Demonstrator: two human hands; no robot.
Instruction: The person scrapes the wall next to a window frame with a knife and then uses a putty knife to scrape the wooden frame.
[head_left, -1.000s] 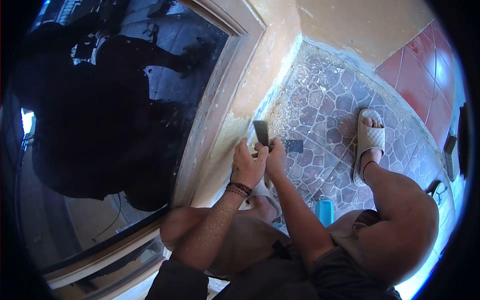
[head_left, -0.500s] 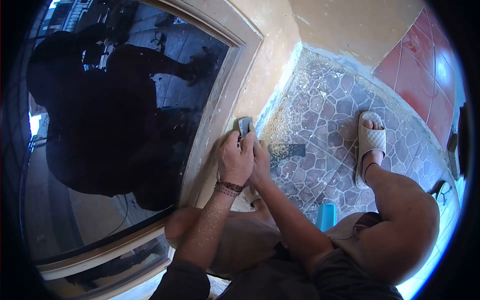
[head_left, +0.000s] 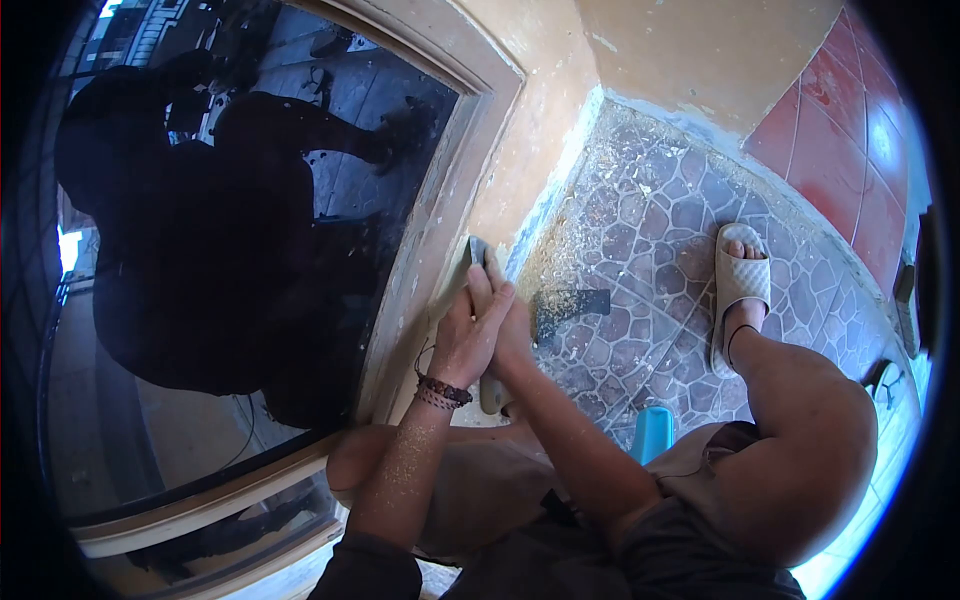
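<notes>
A small flat metal scraper blade (head_left: 477,250) lies against the tan wall (head_left: 535,130) beside the window frame. My right hand (head_left: 512,325) is wrapped round the scraper, its handle mostly hidden by the fingers. My left hand (head_left: 466,335), with bracelets at the wrist and pale flakes on the forearm, presses against the right hand and the scraper from the window side. Pale chips lie on the stone-patterned floor (head_left: 640,290) along the foot of the wall.
A dark window pane (head_left: 210,250) with reflections is at the left. On the floor are a dark flat piece (head_left: 572,308) and a turquoise object (head_left: 653,434). My sandalled foot (head_left: 744,270) is at the right, near red tiles (head_left: 830,130).
The scraper blade has shifted slightly left and now shows narrower, turned more edge-on. My left hand has moved a little down and left, its fingers straighter over the right hand.
</notes>
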